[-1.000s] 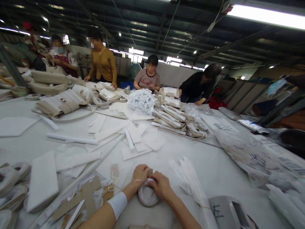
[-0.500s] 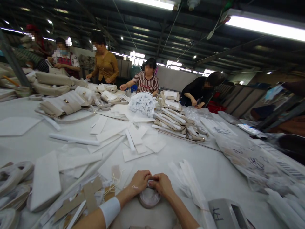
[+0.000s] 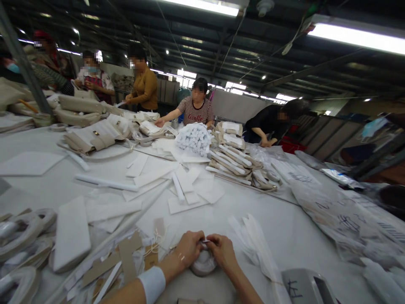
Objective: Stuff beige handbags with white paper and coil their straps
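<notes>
A coiled beige strap [image 3: 204,267] rests on the table at the bottom middle, its layers wound into a ring. My left hand [image 3: 189,248] is closed in a pinch at the upper left of the coil. My right hand [image 3: 222,251] pinches at its upper right. A small white strip shows between the fingertips of both hands, too small to name. Clear bits of tape cling to my left wrist, above a white cuff [image 3: 152,283]. Beige bag flaps or fabric edges lie below, mostly cut off by the frame.
Left are more coiled straps [image 3: 23,236], a white padded panel [image 3: 70,234] and brown card pieces [image 3: 129,255]. White strips [image 3: 257,245] and a grey tape dispenser [image 3: 305,287] lie right. Beige bags [image 3: 95,135] and wrapped rolls [image 3: 193,139] stand farther back, with several co-workers beyond.
The view has swung slightly left. My fingertips have shifted at the coil's top, where a white strip now shows. The co-worker in stripes reaches onto the bags.
</notes>
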`<act>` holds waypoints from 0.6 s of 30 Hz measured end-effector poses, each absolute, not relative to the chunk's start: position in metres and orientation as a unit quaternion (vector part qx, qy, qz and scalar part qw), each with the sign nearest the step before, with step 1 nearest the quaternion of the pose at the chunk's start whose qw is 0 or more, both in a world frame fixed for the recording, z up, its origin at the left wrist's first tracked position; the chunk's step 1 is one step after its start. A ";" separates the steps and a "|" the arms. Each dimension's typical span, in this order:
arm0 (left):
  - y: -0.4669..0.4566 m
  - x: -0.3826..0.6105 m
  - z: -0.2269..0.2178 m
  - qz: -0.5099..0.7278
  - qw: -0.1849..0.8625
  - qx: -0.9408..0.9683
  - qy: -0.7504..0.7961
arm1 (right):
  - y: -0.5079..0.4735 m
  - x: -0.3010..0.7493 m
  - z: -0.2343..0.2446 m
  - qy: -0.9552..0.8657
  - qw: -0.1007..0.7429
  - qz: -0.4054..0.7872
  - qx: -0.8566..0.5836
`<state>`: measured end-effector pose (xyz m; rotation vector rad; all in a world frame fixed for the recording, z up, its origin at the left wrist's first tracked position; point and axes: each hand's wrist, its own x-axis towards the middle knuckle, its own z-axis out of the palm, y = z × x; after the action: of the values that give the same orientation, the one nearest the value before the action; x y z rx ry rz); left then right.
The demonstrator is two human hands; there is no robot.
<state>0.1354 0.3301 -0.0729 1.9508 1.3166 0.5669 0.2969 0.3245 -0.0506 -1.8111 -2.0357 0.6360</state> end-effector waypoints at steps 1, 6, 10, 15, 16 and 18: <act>0.330 0.136 -0.074 0.217 0.349 0.755 0.511 | 0.324 0.297 -0.051 -0.719 0.176 0.220 -0.635; 0.328 0.138 -0.077 0.209 0.331 0.763 0.515 | 0.314 0.290 -0.055 -0.748 0.184 0.180 -0.612; 0.325 0.141 -0.077 0.198 0.318 0.770 0.516 | 0.299 0.290 -0.062 -0.788 0.187 0.139 -0.570; 0.324 0.141 -0.076 0.190 0.307 0.778 0.515 | 0.299 0.301 -0.053 -0.763 0.199 0.238 -0.567; 0.324 0.141 -0.076 0.189 0.305 0.778 0.516 | 0.302 0.302 -0.051 -0.742 0.203 0.270 -0.579; 0.323 0.141 -0.077 0.186 0.303 0.778 0.518 | 0.310 0.303 -0.048 -0.710 0.214 0.300 -0.600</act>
<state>0.1408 0.3235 -0.0767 2.0628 1.3720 0.4922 0.3028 0.3096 -0.0478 -1.6658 -1.9699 0.8330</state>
